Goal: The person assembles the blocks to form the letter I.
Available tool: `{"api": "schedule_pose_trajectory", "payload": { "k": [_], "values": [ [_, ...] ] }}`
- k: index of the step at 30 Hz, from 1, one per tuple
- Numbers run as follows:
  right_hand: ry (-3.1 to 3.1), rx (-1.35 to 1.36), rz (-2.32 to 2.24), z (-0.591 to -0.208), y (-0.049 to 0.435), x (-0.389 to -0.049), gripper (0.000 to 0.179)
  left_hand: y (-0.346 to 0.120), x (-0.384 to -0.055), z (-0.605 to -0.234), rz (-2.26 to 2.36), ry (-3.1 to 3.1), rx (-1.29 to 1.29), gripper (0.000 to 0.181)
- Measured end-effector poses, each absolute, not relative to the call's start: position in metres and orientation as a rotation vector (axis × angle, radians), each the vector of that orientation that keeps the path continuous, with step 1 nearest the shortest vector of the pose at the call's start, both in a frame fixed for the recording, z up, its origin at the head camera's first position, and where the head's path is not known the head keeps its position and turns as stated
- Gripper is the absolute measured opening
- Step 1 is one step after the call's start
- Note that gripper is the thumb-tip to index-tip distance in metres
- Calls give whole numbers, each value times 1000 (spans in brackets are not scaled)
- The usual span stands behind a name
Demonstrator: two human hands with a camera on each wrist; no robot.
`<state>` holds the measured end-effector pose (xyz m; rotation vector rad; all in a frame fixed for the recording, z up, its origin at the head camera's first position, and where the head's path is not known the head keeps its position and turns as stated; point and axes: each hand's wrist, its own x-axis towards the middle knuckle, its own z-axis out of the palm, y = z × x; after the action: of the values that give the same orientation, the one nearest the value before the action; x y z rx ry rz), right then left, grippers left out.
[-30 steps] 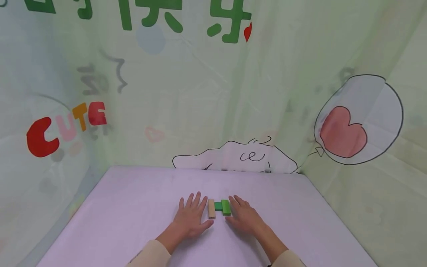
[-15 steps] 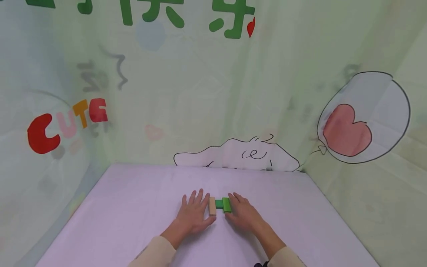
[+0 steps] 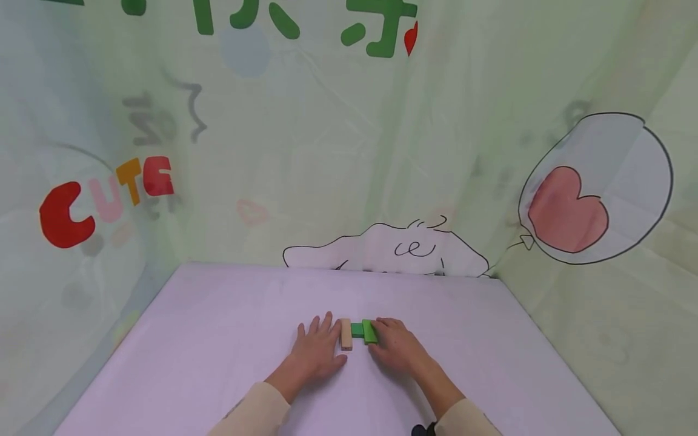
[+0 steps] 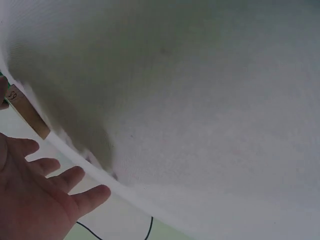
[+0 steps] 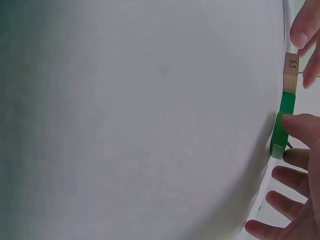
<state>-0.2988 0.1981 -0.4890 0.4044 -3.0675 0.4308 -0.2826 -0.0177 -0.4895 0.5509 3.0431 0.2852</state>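
Three small blocks lie side by side in the middle of the table in the head view. The left one is a plain wooden block (image 3: 346,336), with "65" on its end in the right wrist view. A dark green block (image 3: 357,330) sits in the middle, and a light green block (image 3: 369,332) is on the right. My left hand (image 3: 313,354) rests spread on the table, its index finger beside the wooden block. My right hand (image 3: 398,348) pinches the light green block (image 5: 278,145) between thumb and index finger; its other fingers extend loosely.
The lilac tabletop (image 3: 229,327) reaches back to a pale printed curtain (image 3: 305,151), which also hangs along both sides. A small dark object (image 3: 418,430) shows beside the right sleeve.
My right index finger and thumb have closed in on the light green block, which now sits slightly turned. My left hand stays spread beside the wooden block. The head view has tilted a little.
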Motion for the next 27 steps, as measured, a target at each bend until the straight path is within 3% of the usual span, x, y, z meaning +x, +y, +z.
{"api": "schedule_pose_trajectory", "payload": {
  "k": [9, 27],
  "values": [
    [-3056, 400, 390, -489, 197, -301, 54, -14, -279, -490, 175, 2991, 495, 64],
    [-3071, 387, 407, -488, 194, -301, 55, -5, -284, -492, 255, 3056, 626, 67]
  ]
}}
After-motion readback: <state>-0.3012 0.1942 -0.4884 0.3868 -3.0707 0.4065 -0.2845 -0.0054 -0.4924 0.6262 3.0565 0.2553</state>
